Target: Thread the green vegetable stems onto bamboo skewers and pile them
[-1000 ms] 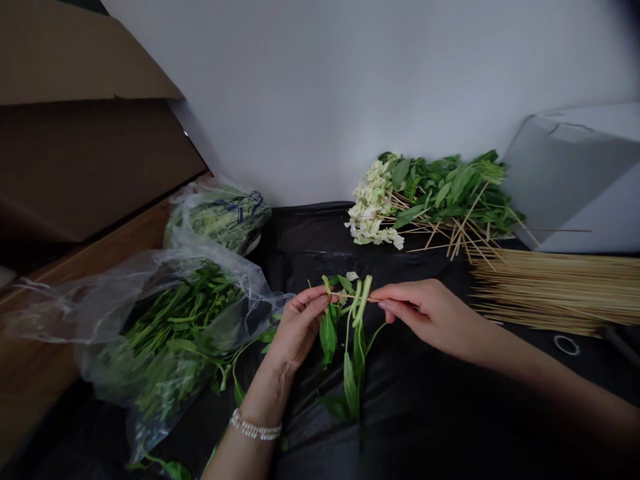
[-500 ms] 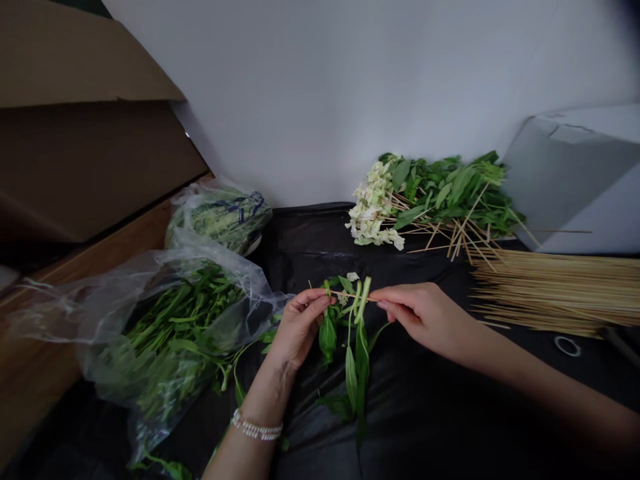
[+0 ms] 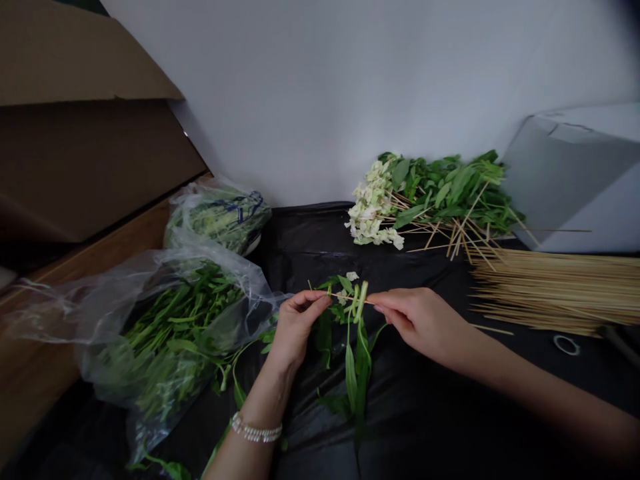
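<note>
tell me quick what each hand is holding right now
Left hand: closed, pinching the green leafy stems threaded on a thin wooden skewer.
Right hand: closed, pinching that skewer's other end.

Person: two hands and bare forearms in view. Left hand [image 3: 294, 328]: one bracelet [image 3: 255, 431] at the wrist, at 7 o'clock from the hand, a single strand of small, pale, pearl-like beads. Right hand [image 3: 421, 321]: bare, with short, rounded nails.
</note>
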A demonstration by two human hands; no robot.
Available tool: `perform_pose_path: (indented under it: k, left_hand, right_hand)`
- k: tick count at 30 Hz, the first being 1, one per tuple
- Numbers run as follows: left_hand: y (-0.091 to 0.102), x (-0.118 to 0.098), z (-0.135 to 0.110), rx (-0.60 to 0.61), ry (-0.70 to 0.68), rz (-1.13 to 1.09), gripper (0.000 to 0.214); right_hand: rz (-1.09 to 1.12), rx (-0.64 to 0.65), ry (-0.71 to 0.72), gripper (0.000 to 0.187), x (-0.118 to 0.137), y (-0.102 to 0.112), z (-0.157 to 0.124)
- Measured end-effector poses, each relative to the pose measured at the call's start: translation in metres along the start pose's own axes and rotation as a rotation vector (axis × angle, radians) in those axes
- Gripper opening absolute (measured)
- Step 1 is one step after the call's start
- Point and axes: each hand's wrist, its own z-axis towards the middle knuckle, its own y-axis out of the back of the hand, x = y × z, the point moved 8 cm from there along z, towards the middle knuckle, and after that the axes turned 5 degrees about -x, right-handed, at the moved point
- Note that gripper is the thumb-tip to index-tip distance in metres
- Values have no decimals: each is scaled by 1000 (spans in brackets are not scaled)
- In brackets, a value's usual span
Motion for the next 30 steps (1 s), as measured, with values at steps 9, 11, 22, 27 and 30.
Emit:
perform_pose_path:
  k: [9, 11, 22, 27, 30]
  left_hand:
    - [1, 8, 4, 58, 45, -13, 17]
    - [1, 10, 4, 73, 77, -37, 16]
    - [-3, 14, 1, 107, 138, -50, 15]
    - [-4, 14, 2, 124, 152, -59, 15]
    - [-6, 16, 0, 140, 174, -39, 15]
  right_hand:
    - [36, 6, 14, 33, 3, -9, -1]
    - [38, 5, 16, 33, 2, -10, -1]
    - [32, 3, 8, 32, 1, -18, -4]
    - [64, -8, 18, 34, 1, -20, -3]
    - [83, -8, 25, 34, 3, -21, -3]
